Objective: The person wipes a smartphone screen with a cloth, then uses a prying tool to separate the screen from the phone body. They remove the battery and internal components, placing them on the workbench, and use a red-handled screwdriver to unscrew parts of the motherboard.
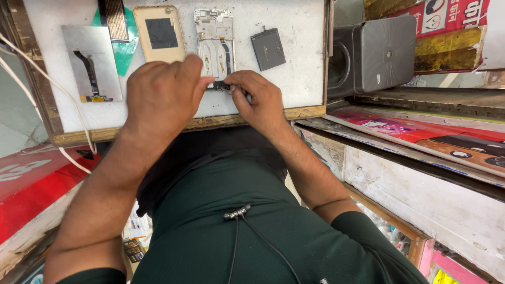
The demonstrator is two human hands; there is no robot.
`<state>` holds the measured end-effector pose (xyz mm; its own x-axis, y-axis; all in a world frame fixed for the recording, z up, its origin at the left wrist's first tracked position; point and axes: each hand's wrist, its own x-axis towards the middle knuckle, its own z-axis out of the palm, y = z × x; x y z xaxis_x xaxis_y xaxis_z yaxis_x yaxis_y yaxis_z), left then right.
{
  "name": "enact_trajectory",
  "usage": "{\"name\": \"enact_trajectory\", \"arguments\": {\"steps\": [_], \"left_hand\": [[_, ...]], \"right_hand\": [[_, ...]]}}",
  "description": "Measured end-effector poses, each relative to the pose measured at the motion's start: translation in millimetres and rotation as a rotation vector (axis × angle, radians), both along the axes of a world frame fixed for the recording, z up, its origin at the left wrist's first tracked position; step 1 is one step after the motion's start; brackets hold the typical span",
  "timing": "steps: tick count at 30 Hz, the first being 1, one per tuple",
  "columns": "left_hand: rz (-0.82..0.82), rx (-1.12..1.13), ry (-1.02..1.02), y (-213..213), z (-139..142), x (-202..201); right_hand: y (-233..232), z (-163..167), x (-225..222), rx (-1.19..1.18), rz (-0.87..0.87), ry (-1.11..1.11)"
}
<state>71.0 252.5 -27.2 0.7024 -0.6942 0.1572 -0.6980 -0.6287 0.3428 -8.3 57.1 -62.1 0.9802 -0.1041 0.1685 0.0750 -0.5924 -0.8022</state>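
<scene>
On the white counter (294,79), at the far left, lies a silver metal plate (92,63) with a dark flex strip, partly over a green sheet (125,50). Next comes a gold phone back cover (159,33). The left hand (163,97) is loosely curled, its thumb pressing the lower edge of the opened phone frame (214,42), which lies flat at the counter's middle. The right hand (258,100) is pinched narrow on a small dark part (222,84) at that same edge. Right of the frame rests a dark battery (268,49); beyond the counter stands a grey speaker (376,52).
</scene>
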Motion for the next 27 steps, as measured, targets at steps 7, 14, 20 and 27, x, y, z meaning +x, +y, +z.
{"name": "enact_trajectory", "arguments": {"steps": [7, 14, 20, 27], "left_hand": [[-0.087, -0.045, 0.108, -3.9, 18.9, 4.8], [-0.071, -0.117, -0.027, -1.5, 15.3, 2.7], [-0.03, -0.069, -0.007, -1.8, 15.0, -3.9], [0.041, -0.105, -0.003, -4.3, 15.6, -7.3]], "right_hand": [[2.3, 3.3, -3.3, -0.002, -0.007, 0.017], [13.7, 8.0, 1.2, -0.056, 0.004, -0.007], [32.1, 9.5, 1.6, -0.163, 0.011, -0.052], [33.2, 13.4, 3.6, -0.175, -0.024, 0.097]]}}
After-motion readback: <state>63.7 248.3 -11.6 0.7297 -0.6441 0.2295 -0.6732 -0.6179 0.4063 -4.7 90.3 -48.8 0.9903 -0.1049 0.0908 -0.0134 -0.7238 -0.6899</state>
